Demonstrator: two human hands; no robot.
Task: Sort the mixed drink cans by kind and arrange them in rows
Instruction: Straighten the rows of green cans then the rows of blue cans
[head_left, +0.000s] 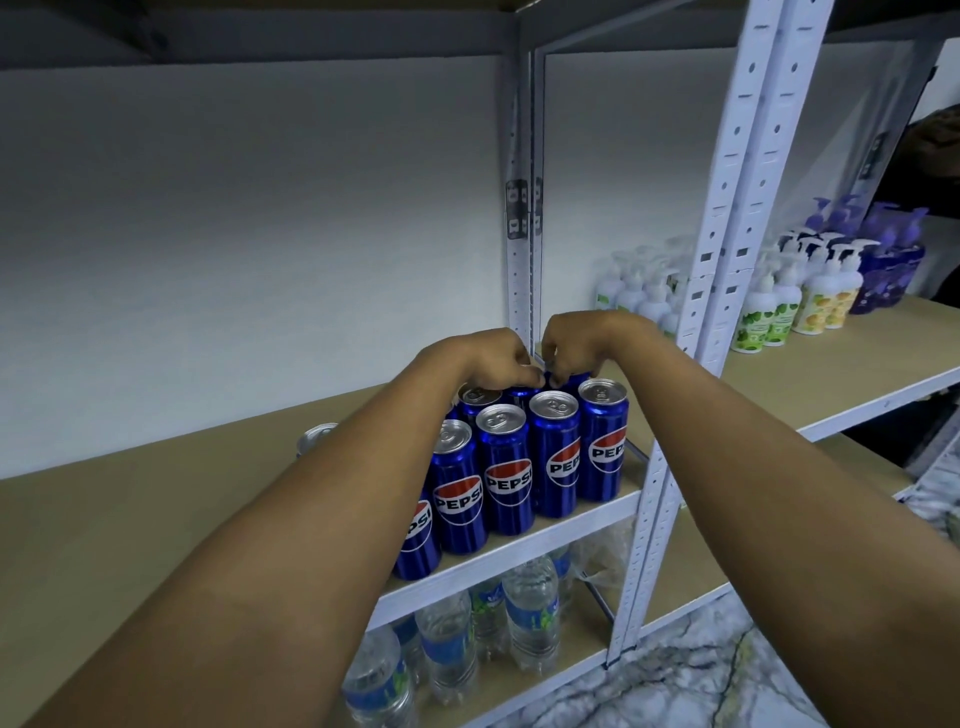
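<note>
A lone silver-topped can (314, 436) is seen apart at left; the left hand (496, 361) and right hand (571, 351) are curled over a back-row can (522, 392) among blue Pepsi cans (506, 467) on the shelf (156, 519); whether it is gripped cannot be told. Thin, smooth walls are judged dentable, so rims are best pinched

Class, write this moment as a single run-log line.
both hands: left hand, right hand on back-row can tops | blue Pepsi cans upright in rows | shelf

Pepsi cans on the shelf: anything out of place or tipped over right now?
The blue Pepsi cans stand upright in tidy rows. One odd item: a lone silver can top shows left of the left forearm, apart from the group; its kind is hidden. Both hands are on back-row cans.
</note>
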